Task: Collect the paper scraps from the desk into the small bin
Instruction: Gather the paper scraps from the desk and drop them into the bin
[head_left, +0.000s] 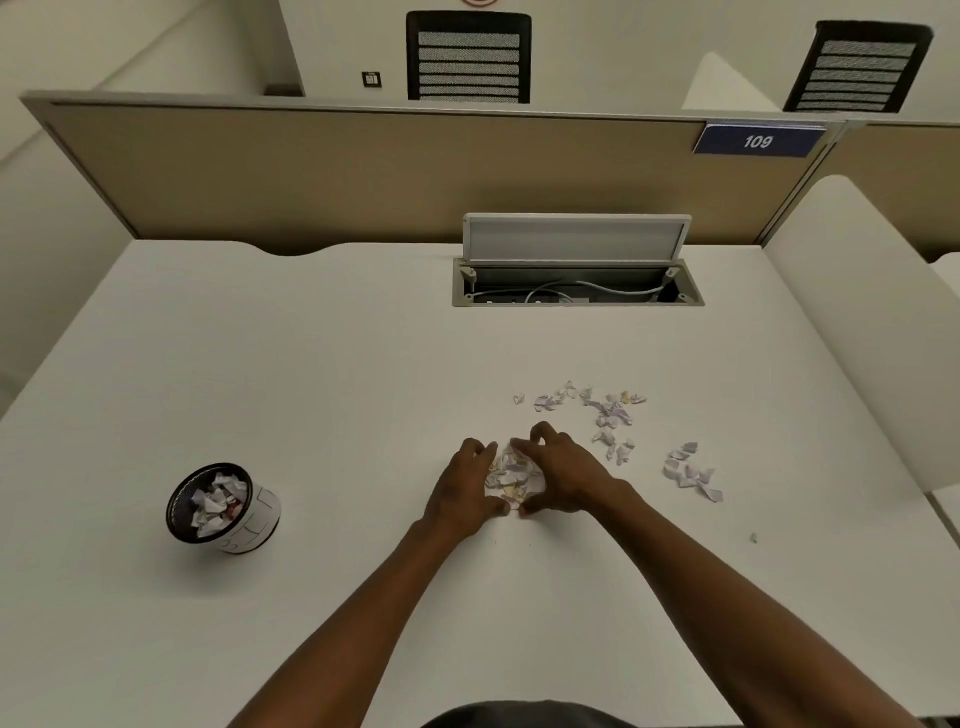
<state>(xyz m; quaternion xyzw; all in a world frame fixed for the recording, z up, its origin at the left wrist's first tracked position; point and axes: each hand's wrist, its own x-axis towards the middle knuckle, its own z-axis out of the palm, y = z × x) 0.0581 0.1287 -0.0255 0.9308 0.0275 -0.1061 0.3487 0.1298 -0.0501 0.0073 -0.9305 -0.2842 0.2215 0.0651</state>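
Left hand: the left hand (465, 486) rests on the white surface (311, 389), fingers curled against the 9 o'clock side of a gathered pile of scraps (514, 475), cupping it.
Right hand: the right hand (563, 475) cups the same pile from 3 o'clock, fingers curled over its far edge; the two thumbs nearly meet at the pile's 6 o'clock edge.
Loose scraps: loose scraps (613, 415) lie scattered from 12 to 3 o'clock of the hands, apart from the pile.
Small bin: the small bin (221, 506) stands upright well apart at 9 o'clock, with paper scraps inside.
Cable hatch: an open cable hatch (576, 280) sits at 12 o'clock.
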